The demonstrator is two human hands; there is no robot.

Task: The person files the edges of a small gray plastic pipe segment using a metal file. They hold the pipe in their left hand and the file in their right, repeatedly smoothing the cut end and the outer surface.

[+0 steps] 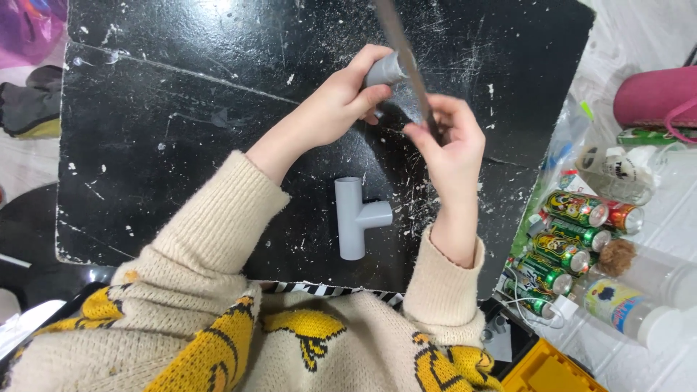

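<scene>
My left hand (341,101) grips a short grey plastic pipe piece (383,71) above a scratched black board (181,131). My right hand (451,141) pinches the lower end of a long thin dark blade or file (404,54), which slants up past the pipe piece and touches its end. A grey plastic T-shaped pipe fitting (356,216) lies flat on the board below both hands, near my chest. Both my arms wear a cream knitted sweater with yellow patterns.
Right of the board stand several drink cans (573,239) in plastic wrap and plastic bottles (624,305). A pink round object (653,98) is at the upper right, a yellow case (544,370) at the lower right, dark fabric (29,109) at the left.
</scene>
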